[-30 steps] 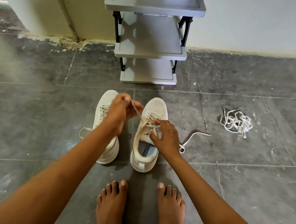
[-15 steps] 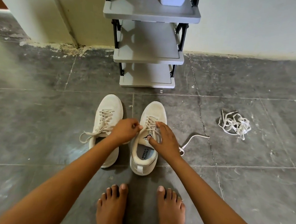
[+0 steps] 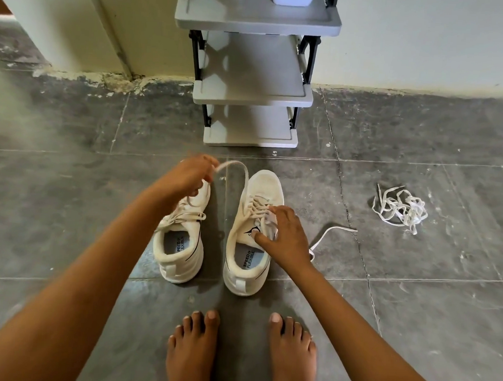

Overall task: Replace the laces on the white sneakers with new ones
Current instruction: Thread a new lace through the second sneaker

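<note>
Against the pale wall at the far edge of the dark grey tiled floor (image 3: 68, 210) stands a grey plastic three-tier shoe rack with black struts (image 3: 253, 85). Nearer, side by side on the floor with toes toward the rack, sit two white mesh sneakers: the left sneaker (image 3: 179, 256), already laced, and the right sneaker (image 3: 263, 188). The person's bare feet (image 3: 192, 350) are planted just behind them. The right hand (image 3: 285, 238) bears down on the right sneaker's tongue, fingers curled round it and thumb laid along its edge. The left hand (image 3: 187, 175) hangs raised over the left sneaker's toe, fingers pinching the end of a flat cream shoelace (image 3: 246, 174) that arcs down into the right sneaker's eyelets; its other end trails on the floor to the right. Well apart to the right lies a tangled heap of white laces (image 3: 401, 208).
</note>
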A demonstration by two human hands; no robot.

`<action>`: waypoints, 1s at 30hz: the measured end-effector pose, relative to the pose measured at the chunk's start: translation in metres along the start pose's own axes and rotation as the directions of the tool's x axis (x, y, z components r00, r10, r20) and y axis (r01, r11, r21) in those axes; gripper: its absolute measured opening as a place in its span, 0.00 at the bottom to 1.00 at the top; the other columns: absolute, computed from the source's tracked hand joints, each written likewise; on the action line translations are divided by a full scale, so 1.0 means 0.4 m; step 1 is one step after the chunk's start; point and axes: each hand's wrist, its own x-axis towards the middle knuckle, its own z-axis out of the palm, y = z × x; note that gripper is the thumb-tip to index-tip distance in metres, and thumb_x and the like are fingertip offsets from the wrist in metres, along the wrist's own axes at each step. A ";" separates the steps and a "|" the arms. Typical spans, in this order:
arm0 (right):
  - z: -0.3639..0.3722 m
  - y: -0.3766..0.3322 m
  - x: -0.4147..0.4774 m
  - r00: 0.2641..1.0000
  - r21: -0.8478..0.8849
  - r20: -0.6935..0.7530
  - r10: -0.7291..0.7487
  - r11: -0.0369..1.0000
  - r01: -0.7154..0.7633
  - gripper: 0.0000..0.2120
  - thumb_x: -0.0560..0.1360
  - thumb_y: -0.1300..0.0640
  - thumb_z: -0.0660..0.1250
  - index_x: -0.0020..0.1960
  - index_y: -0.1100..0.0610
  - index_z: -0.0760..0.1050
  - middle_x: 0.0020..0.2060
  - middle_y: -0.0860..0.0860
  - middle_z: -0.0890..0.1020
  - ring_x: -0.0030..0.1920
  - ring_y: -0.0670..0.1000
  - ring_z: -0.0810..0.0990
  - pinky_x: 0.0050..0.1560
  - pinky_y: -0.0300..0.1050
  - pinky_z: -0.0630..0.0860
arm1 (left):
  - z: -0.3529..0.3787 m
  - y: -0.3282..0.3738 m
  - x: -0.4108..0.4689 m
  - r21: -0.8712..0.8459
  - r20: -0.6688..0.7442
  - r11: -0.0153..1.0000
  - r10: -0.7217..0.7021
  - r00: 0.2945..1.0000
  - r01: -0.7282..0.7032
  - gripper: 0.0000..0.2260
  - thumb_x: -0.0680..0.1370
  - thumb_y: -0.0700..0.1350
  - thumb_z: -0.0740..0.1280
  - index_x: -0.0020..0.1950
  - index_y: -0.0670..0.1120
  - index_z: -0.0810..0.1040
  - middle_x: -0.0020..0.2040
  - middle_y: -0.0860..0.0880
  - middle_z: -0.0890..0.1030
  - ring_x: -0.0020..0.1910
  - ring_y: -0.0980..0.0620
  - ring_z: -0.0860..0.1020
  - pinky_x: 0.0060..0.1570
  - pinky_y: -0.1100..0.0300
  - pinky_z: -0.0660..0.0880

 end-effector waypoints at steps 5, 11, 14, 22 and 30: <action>-0.015 -0.016 -0.027 0.991 0.155 -0.075 0.114 0.983 -0.102 0.18 0.68 0.49 0.74 0.51 0.56 0.73 0.43 0.48 0.77 0.41 0.46 0.75 0.39 0.37 0.71 | 0.091 -0.005 -0.021 0.190 0.098 0.972 0.122 0.988 -0.139 0.15 0.80 0.35 0.52 0.58 0.40 0.76 0.52 0.46 0.81 0.46 0.50 0.76 0.49 0.56 0.74; -0.020 -0.014 -0.034 0.966 0.362 -0.044 0.256 0.905 -0.223 0.08 0.74 0.56 0.68 0.47 0.61 0.81 0.41 0.55 0.84 0.40 0.50 0.81 0.46 0.46 0.79 | 0.178 -0.016 -0.028 0.182 0.180 0.967 0.148 0.973 -0.180 0.08 0.79 0.33 0.57 0.55 0.42 0.70 0.49 0.44 0.81 0.37 0.50 0.80 0.37 0.63 0.79; -0.028 -0.004 -0.033 0.914 0.658 0.136 0.383 0.654 -0.373 0.06 0.75 0.63 0.67 0.50 0.64 0.80 0.45 0.61 0.83 0.45 0.56 0.82 0.52 0.54 0.79 | 0.211 -0.042 -0.031 0.303 0.064 0.929 0.204 0.977 -0.214 0.05 0.78 0.36 0.62 0.48 0.43 0.77 0.43 0.44 0.82 0.38 0.49 0.80 0.41 0.57 0.80; -0.044 0.012 -0.044 0.904 0.797 0.277 0.325 0.447 -0.405 0.09 0.76 0.65 0.65 0.55 0.66 0.77 0.44 0.57 0.82 0.42 0.48 0.81 0.47 0.40 0.79 | 0.264 -0.065 -0.039 0.572 0.031 0.774 0.309 0.951 -0.270 0.07 0.76 0.44 0.65 0.49 0.45 0.82 0.46 0.46 0.83 0.46 0.48 0.78 0.41 0.61 0.68; -0.040 0.014 -0.049 0.931 0.788 0.239 0.276 0.506 -0.352 0.07 0.75 0.63 0.66 0.52 0.62 0.77 0.46 0.57 0.82 0.44 0.50 0.81 0.49 0.42 0.79 | 0.272 -0.066 -0.039 0.609 0.017 0.745 0.331 0.943 -0.273 0.08 0.76 0.47 0.65 0.48 0.45 0.81 0.44 0.46 0.82 0.37 0.55 0.70 0.36 0.65 0.62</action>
